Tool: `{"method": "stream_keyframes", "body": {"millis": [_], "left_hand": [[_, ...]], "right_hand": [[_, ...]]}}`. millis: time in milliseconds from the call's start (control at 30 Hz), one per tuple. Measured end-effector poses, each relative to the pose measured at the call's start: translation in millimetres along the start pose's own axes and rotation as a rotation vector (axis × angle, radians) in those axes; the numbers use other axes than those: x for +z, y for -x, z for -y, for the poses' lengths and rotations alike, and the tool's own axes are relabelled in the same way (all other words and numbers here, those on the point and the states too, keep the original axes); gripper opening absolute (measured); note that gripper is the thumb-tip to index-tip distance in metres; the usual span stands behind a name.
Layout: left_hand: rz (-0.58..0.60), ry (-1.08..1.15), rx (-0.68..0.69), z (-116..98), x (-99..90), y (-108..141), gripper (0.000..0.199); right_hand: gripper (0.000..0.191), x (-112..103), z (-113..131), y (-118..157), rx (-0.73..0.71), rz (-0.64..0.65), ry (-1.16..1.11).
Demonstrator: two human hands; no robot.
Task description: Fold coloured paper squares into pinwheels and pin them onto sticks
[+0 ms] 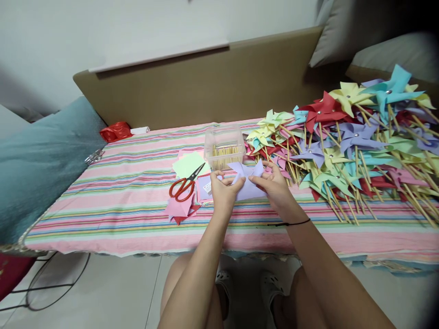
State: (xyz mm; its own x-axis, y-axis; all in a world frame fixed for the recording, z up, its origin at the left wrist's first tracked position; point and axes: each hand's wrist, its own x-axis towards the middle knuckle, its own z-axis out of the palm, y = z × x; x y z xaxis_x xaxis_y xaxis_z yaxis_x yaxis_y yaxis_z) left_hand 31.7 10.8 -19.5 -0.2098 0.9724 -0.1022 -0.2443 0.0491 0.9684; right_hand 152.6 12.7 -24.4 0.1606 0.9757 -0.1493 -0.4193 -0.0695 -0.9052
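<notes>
Between my two hands is a purple paper pinwheel [247, 192], partly folded, with some points bent toward its middle. My left hand [224, 188] pinches its left side, thumb at the centre. From the right, my right hand [272, 183] grips the paper with thumb and fingers. Just behind the paper stands a clear plastic box [224, 137] of wooden sticks [224, 157]. Left of my left hand, red-handled scissors [187, 183] lie over green paper squares [190, 165] and pink paper pieces [179, 205]. A purple paper stack with a white label [206, 187] is beside them.
Many finished pinwheels on sticks [355, 135] are heaped at the right. A red plastic bag [115, 131] and a white roll [140, 130] lie at the back left. A striped cloth [113, 196] covers the seat, with a brown backrest [192, 87] behind.
</notes>
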Motion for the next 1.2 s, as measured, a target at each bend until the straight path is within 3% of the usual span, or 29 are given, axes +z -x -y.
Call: {"method": "stream_keyframes", "body": {"millis": [167, 300, 567, 900, 1033, 1133, 1200], "left_hand": [[-0.037, -0.005, 0.04, -3, -0.9, 2, 0.059], [-0.024, -0.009, 0.06, -4, -1.0, 4, 0.058], [0.129, 0.028, -0.152, -9, -10.3, -5, 0.064], [0.168, -0.142, -0.076, -14, -18.1, -8, 0.062], [0.062, -0.082, -0.053, -13, -17.2, -12, 0.063], [-0.118, 0.016, -0.029, -14, -17.5, -17, 0.068], [-0.227, 0.096, -0.017, -15, -18.4, -19, 0.067]], "right_hand": [[0.077, 0, -6, 0, -0.022, 0.068, 0.023], [0.08, 1, -8, 0, -0.053, 0.048, 0.058], [0.084, -5, 1, -1, 0.004, 0.087, 0.132], [0.079, -8, 0, 0, 0.032, 0.161, 0.163], [0.072, -4, 4, 2, 0.009, 0.147, 0.13], [0.062, -3, 5, 3, -0.061, 0.156, 0.098], [0.059, -3, 4, 4, -0.088, 0.234, 0.085]]}}
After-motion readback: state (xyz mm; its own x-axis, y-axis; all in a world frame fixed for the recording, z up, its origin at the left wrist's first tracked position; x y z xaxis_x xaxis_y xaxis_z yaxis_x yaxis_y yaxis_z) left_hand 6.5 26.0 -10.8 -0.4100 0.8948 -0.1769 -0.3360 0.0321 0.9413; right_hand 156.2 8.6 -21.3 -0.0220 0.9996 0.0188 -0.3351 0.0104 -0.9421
